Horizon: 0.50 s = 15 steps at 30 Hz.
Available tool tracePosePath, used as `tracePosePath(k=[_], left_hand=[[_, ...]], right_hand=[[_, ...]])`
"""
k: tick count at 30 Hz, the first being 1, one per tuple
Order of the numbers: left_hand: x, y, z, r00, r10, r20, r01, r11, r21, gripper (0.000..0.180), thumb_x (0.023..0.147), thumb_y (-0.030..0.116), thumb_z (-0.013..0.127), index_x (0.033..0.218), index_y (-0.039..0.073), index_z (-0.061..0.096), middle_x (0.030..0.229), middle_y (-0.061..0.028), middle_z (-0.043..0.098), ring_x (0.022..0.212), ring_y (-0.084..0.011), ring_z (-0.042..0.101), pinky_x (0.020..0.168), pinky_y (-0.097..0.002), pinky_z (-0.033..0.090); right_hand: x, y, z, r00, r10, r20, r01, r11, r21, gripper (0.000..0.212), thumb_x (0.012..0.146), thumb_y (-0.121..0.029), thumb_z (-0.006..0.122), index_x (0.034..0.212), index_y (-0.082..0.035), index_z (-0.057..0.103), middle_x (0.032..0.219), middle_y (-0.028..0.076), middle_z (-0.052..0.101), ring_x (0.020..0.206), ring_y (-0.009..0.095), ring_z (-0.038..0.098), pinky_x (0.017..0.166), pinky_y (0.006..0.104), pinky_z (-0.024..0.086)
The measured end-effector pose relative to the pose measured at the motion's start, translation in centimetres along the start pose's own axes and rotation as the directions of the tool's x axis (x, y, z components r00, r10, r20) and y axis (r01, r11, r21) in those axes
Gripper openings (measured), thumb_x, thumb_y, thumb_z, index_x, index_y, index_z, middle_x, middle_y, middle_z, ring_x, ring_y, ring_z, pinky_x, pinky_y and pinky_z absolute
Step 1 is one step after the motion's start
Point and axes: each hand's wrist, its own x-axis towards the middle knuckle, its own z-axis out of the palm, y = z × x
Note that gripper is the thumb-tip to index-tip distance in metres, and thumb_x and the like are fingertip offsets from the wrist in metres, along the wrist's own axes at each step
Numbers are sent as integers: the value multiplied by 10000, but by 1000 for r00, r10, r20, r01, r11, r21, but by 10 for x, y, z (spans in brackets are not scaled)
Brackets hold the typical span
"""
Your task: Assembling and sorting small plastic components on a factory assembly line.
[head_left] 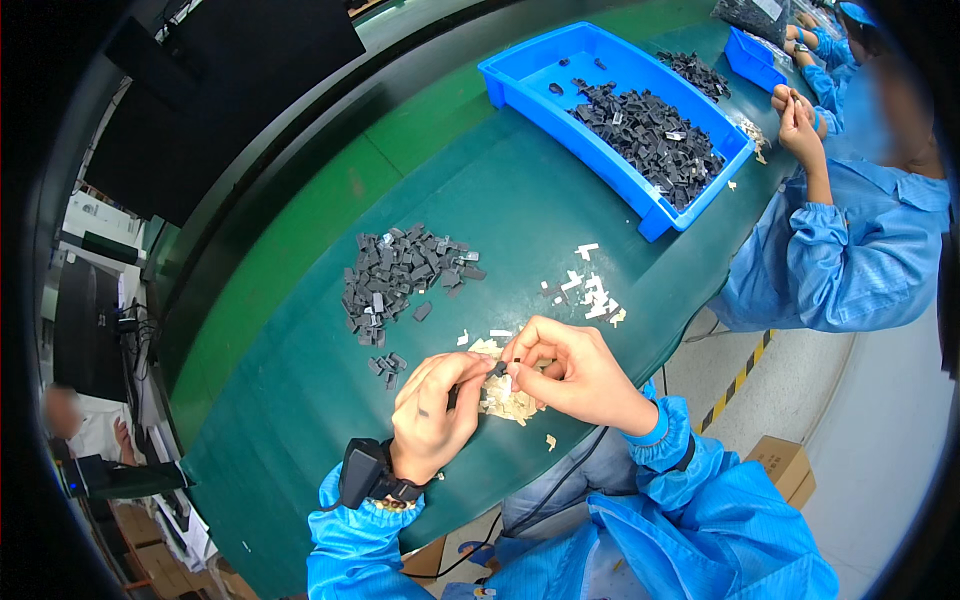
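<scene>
My left hand (435, 410) pinches a small dark grey plastic piece (497, 370) between thumb and fingertips. Close against it, my right hand (580, 375) has thumb and forefinger pressed together on a tiny dark bit (517, 361), too small to name. Beneath both hands lies a heap of cream-coloured paper scraps (512, 402), partly hidden by them. Beyond my left hand is a pile of dark grey plastic pieces (405, 270), with a smaller cluster of the same pieces (388, 368) nearer to me. White scraps (597, 298) lie scattered beyond my right hand.
On the green table (300, 440) a blue bin (560, 115) holds many dark pieces. At the right a co-worker in a blue smock (850, 250) works with raised hands. Farther back are another blue tray (752, 62) and another dark pile (693, 74). A cardboard box (783, 468) stands on the floor.
</scene>
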Motion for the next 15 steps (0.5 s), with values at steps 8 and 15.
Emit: tracePosePath(k=[8,15], left_hand=[[0,-1,1,1000,14,-2,-15,1000,-2,426,794,-173,708,1140,-25,508,934,-161,738,876,-238,755,797,-320,604],[0,0,1,1000,23,-8,-23,1000,10,429,792,-169,711,1144,-29,509,931,-160,740,872,-240,756,797,-318,603]], right_hand=[[0,-1,0,1000,9,-3,-9,1000,-20,91,916,-11,640,987,31,602,893,65,672,766,72,630,574,229,558],[0,0,1,1000,-8,-4,8,999,-41,94,915,-20,644,982,30,601,896,67,673,768,73,632,573,231,558]])
